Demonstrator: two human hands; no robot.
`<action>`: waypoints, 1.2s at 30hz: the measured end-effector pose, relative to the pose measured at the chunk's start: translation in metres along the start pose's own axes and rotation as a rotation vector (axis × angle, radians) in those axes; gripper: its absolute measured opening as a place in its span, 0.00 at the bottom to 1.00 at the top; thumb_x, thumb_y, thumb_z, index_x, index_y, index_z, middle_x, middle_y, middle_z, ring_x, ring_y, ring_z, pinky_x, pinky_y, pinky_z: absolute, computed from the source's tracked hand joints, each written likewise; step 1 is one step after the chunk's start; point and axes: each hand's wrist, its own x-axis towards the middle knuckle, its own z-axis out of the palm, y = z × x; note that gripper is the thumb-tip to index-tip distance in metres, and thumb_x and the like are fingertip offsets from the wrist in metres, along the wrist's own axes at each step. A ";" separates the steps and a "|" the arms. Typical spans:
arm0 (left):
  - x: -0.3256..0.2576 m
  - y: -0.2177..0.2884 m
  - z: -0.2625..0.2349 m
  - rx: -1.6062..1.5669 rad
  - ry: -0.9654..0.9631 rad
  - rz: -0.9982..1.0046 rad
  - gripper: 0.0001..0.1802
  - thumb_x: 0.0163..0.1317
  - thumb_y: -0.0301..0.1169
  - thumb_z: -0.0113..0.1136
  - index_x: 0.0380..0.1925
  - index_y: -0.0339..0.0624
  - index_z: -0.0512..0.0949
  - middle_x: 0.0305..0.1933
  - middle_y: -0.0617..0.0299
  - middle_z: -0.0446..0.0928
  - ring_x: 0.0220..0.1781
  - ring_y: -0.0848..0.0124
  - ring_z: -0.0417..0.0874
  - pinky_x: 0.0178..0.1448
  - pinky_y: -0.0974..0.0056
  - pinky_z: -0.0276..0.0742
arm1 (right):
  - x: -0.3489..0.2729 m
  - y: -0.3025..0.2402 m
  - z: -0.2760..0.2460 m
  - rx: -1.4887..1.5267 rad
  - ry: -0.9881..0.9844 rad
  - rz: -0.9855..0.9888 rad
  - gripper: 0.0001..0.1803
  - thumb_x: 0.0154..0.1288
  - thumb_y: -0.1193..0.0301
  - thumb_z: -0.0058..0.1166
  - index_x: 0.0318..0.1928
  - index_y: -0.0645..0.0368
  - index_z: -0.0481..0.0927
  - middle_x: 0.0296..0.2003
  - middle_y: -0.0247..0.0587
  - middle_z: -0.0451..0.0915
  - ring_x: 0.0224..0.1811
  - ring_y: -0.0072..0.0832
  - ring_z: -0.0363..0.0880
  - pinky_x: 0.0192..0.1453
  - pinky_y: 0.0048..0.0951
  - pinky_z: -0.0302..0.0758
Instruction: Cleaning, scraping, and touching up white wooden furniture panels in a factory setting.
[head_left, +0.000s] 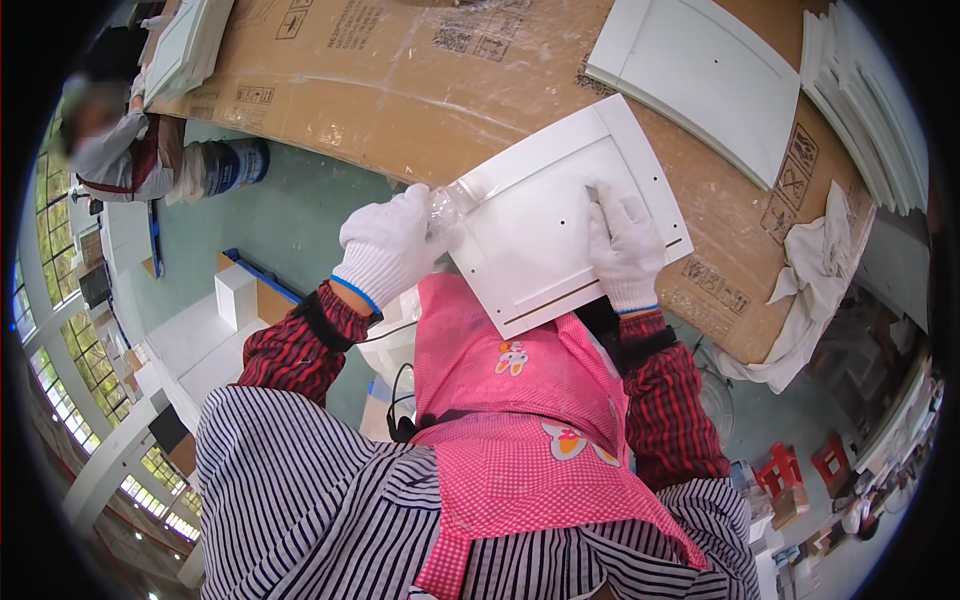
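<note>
A white panel point(540, 235) with a recessed middle, small holes and slots along one edge lies tilted at the front edge of the cardboard-covered table, partly over my lap. My left hand point(388, 238), in a white knit glove, is closed round a clear plastic bottle point(450, 208) at the panel's left edge. Toward the panel's right side, my right hand point(626, 248), also gloved, rests on its face with curled fingers. A small greyish tip shows at those fingertips; what it belongs to is hidden.
Brown cardboard point(400, 110) covers the table. Another white panel point(700, 75) lies at the back right, beside a stack of panels point(865, 110). A white cloth point(812, 285) hangs over the right edge. At far left, a person point(125, 150) stands by more panels point(190, 50) and a dark blue bucket point(235, 165).
</note>
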 end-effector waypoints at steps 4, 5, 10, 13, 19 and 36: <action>0.010 0.007 0.000 -0.036 0.032 0.043 0.27 0.61 0.51 0.63 0.42 0.36 0.75 0.34 0.44 0.84 0.35 0.47 0.88 0.39 0.48 0.82 | -0.001 -0.002 -0.001 -0.015 -0.016 0.021 0.19 0.63 0.69 0.63 0.55 0.52 0.84 0.37 0.43 0.84 0.36 0.41 0.84 0.38 0.39 0.79; 0.012 0.010 -0.002 -0.032 0.012 0.027 0.29 0.61 0.55 0.63 0.45 0.38 0.75 0.36 0.45 0.84 0.37 0.47 0.87 0.40 0.47 0.82 | -0.001 -0.002 0.000 -0.002 -0.012 0.015 0.19 0.63 0.70 0.63 0.55 0.51 0.85 0.37 0.43 0.84 0.36 0.41 0.84 0.38 0.39 0.79; 0.020 0.016 -0.004 -0.008 -0.025 -0.003 0.32 0.62 0.60 0.61 0.48 0.41 0.75 0.38 0.47 0.84 0.38 0.47 0.87 0.40 0.47 0.81 | 0.001 -0.003 -0.003 0.007 -0.005 0.010 0.19 0.63 0.70 0.62 0.56 0.51 0.84 0.38 0.43 0.84 0.37 0.41 0.85 0.38 0.39 0.79; 0.018 0.012 -0.001 -0.005 0.008 0.003 0.32 0.63 0.59 0.61 0.48 0.41 0.75 0.39 0.47 0.84 0.38 0.47 0.87 0.40 0.47 0.81 | 0.002 -0.005 -0.005 -0.016 -0.005 -0.011 0.19 0.64 0.69 0.62 0.56 0.50 0.83 0.39 0.43 0.84 0.37 0.42 0.84 0.39 0.39 0.79; 0.012 0.008 0.001 0.003 0.057 -0.021 0.30 0.62 0.58 0.63 0.47 0.42 0.75 0.39 0.48 0.85 0.37 0.48 0.88 0.39 0.47 0.81 | 0.001 -0.002 -0.003 -0.023 -0.037 0.015 0.19 0.64 0.68 0.62 0.57 0.49 0.83 0.40 0.42 0.84 0.38 0.42 0.84 0.39 0.39 0.80; 0.120 -0.085 0.004 -1.061 0.880 -0.006 0.37 0.53 0.37 0.80 0.60 0.37 0.73 0.53 0.57 0.82 0.52 0.69 0.84 0.57 0.61 0.80 | 0.020 -0.014 0.001 0.020 0.016 0.115 0.18 0.64 0.72 0.58 0.54 0.52 0.84 0.36 0.46 0.81 0.37 0.46 0.82 0.41 0.44 0.79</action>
